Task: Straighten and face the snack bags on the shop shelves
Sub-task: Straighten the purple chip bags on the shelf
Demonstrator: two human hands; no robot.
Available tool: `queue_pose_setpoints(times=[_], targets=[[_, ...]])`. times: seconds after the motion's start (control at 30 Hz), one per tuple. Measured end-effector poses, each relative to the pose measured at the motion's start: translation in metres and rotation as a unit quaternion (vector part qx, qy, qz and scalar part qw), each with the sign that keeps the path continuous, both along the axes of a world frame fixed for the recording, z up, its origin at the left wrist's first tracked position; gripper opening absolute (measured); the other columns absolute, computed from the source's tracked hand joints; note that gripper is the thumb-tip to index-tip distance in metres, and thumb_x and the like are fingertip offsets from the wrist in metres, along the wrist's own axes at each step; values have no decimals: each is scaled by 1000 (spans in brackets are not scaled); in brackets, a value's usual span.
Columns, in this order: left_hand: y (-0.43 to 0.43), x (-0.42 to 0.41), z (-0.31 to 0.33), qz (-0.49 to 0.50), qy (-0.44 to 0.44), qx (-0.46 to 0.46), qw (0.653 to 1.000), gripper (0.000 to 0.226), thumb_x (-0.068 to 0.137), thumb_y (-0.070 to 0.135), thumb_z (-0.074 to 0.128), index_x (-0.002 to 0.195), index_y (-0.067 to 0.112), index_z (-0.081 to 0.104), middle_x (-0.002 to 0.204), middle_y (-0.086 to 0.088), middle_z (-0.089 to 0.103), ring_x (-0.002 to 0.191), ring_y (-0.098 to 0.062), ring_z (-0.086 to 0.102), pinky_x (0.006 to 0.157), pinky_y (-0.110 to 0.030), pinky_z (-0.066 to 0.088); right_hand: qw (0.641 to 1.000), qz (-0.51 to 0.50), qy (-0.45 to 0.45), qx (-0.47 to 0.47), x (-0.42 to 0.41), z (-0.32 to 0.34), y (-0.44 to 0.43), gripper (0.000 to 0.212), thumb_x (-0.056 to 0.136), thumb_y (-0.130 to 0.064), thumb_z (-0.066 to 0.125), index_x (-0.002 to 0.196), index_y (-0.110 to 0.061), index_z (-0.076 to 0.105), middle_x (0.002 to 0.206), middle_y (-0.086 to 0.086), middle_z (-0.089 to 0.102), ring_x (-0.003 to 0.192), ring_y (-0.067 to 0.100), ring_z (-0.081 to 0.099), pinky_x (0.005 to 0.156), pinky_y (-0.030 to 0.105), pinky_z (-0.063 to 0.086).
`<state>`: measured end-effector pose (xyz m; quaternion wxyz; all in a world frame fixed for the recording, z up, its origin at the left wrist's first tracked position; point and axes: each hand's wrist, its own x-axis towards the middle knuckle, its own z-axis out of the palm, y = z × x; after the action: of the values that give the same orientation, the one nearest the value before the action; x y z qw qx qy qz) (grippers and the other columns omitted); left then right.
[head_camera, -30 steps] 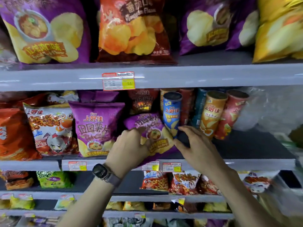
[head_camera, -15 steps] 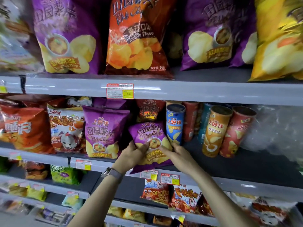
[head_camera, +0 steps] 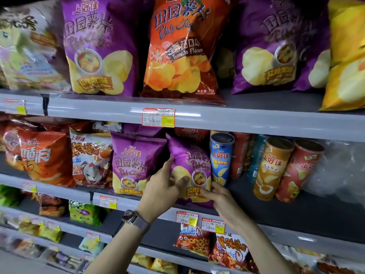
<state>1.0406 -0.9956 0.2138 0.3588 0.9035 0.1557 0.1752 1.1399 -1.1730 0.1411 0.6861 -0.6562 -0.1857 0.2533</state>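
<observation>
Both forearms are bare, with no sleeves showing anywhere up to the lower edge of the view. The left hand [head_camera: 162, 186] has a wristwatch [head_camera: 132, 217] behind it, dark square face on a grey woven mesh band. The right hand [head_camera: 219, 196] wears nothing.

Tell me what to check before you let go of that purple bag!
1. Both hands on the purple bag: ok, left hand and right hand grip it.
2. Front faces out: ok.
3. Standing straight: not ok, it tilts.
4. Clear of the blue can: not ok, they touch.
5. Bottom fully on the shelf: cannot tell, hands hide it.
</observation>
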Motion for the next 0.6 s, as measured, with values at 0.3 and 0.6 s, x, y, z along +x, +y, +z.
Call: queue_pose_setpoints(times=[0.3, 0.6], targets=[[7, -23, 1, -7, -116, 17, 993, 75, 90, 41, 78, 156, 42, 43, 88, 13, 56, 74, 0, 61, 61, -11, 40, 997, 11, 15, 76, -7, 14, 10, 39, 97, 1, 59, 134, -11, 63, 134, 6, 70, 131, 22, 61, 113, 39, 44], [24, -62, -1, -37, -127, -146, 980, 67, 88, 31, 83, 146, 44, 53, 117, 32, 68, 99, -6, 73, 82, -37, 64, 998, 12, -69, 5, -48, 35, 2, 36, 97, -15, 70, 132, -21, 64, 126, -8, 73, 121, 6, 66, 96, 22, 52]])
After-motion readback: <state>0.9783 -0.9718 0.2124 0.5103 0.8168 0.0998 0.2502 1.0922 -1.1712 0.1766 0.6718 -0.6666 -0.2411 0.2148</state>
